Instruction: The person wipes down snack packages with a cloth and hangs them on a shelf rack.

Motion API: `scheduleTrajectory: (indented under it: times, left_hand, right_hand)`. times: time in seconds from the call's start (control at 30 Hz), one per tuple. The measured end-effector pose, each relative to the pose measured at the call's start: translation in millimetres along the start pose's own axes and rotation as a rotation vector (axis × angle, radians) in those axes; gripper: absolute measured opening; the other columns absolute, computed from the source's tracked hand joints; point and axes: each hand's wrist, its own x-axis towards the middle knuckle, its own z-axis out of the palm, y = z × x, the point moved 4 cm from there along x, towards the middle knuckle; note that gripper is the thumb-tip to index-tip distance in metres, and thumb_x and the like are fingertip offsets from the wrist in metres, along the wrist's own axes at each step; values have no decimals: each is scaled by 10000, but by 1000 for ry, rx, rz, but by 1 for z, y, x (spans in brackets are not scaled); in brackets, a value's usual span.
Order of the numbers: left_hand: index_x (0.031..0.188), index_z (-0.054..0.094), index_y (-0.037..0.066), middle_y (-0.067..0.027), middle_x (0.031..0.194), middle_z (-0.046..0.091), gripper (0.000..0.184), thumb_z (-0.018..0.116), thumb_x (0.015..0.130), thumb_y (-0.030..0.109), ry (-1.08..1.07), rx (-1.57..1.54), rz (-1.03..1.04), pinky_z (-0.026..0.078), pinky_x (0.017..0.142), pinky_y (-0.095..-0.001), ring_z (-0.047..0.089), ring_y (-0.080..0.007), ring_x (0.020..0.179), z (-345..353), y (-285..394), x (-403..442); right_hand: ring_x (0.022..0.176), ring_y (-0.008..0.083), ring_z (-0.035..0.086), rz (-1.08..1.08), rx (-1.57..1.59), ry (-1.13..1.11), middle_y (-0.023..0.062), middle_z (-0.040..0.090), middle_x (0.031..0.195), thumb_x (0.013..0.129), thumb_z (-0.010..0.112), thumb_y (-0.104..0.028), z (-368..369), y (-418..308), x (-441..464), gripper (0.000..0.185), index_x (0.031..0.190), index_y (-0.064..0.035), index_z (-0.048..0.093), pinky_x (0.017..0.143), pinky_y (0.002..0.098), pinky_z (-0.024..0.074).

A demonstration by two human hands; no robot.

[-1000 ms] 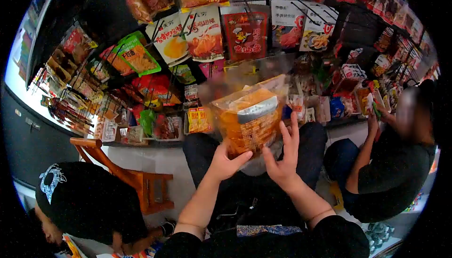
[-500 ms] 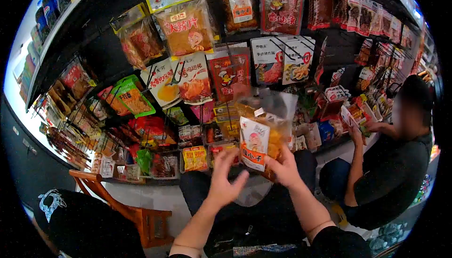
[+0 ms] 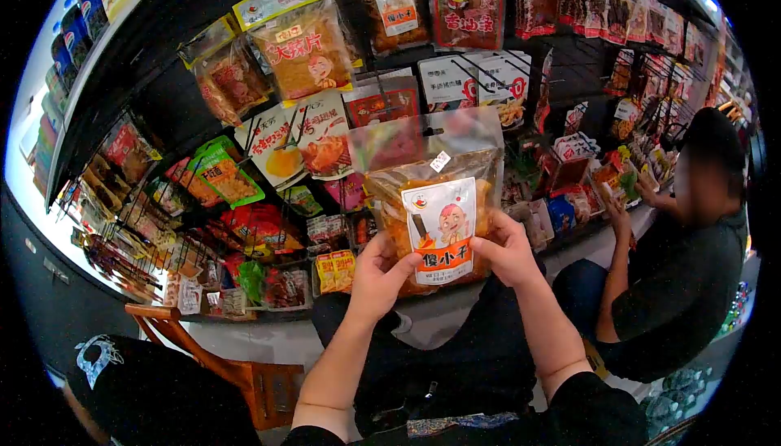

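A clear snack bag [image 3: 439,230] with a white and orange label faces me, upright, in front of the display rack. My left hand [image 3: 381,277] grips its lower left edge, thumb on the front beside the label. At the lower right edge, my right hand [image 3: 506,249] holds the same bag, its thumb over the label's edge. The fingers behind the bag are hidden. Above the brown contents, the bag's transparent top shows a hang hole and a small white sticker.
Hanging snack packets [image 3: 305,56] cover the black rack. Small packs fill bins [image 3: 289,283] along its bottom. A wooden chair [image 3: 203,356] stands at left beside a person in black [image 3: 163,389]. Another person [image 3: 683,283] sits at right, hands at the bins.
The bag has turned from its back to its labelled front and is now upright. My left hand, off it half a second ago, has taken hold again. The view has shifted.
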Motion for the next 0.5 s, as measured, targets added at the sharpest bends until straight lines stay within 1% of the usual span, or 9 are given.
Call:
scheduleTrajectory:
  times: [0.07, 0.17, 0.27, 0.37, 0.47, 0.5]
  left_hand:
    - [1183, 469, -15, -93, 1113, 591, 374, 623, 850, 60, 15, 6, -5, 458, 859, -283, 570, -153, 1005, 0, 0, 0]
    - [1164, 475, -17, -99, 1104, 593, 368, 634, 842, 64, 16, 62, -36, 462, 849, -283, 573, -154, 997, -2, 1, 2]
    - [1147, 479, -14, -108, 1102, 595, 358, 640, 838, 66, 14, 69, -5, 457, 856, -288, 572, -160, 1004, -1, 3, 4]
    - [1186, 463, -8, -112, 1128, 585, 402, 644, 835, 65, -19, 23, 10, 442, 888, -300, 563, -171, 1035, 5, 9, 2]
    - [1245, 430, -9, -113, 1176, 562, 477, 652, 831, 70, -41, -27, 74, 423, 922, -312, 547, -183, 1073, 7, 8, 4]
    - [1261, 418, -10, -112, 1188, 555, 499, 655, 829, 71, -42, -25, 68, 420, 928, -314, 542, -185, 1082, 7, 8, 4]
  right_hand:
    - [1014, 154, 552, -15, -35, -27, 83, 579, 1126, 810, 668, -100, 1, -3, -3, 490, 1240, 19, 464, 887, 308, 442]
    - [1042, 159, 540, -59, 11, -26, 94, 563, 1156, 817, 664, -109, 4, -9, -3, 516, 1260, 29, 439, 904, 307, 430]
    - [1069, 166, 525, -105, -33, 27, 102, 547, 1181, 833, 646, -117, 0, -4, -2, 508, 1265, 41, 428, 921, 301, 416]
    - [1072, 160, 517, -127, -81, 126, 100, 539, 1186, 867, 612, -129, -13, 12, -1, 466, 1256, 51, 429, 914, 290, 414]
    - [1055, 146, 522, -115, -33, 88, 86, 552, 1166, 899, 574, -137, -2, -5, -2, 417, 1245, 50, 438, 903, 283, 420]
    - [1047, 141, 525, -119, -30, 82, 83, 557, 1157, 903, 569, -137, -1, -8, -2, 406, 1241, 50, 442, 898, 282, 422]
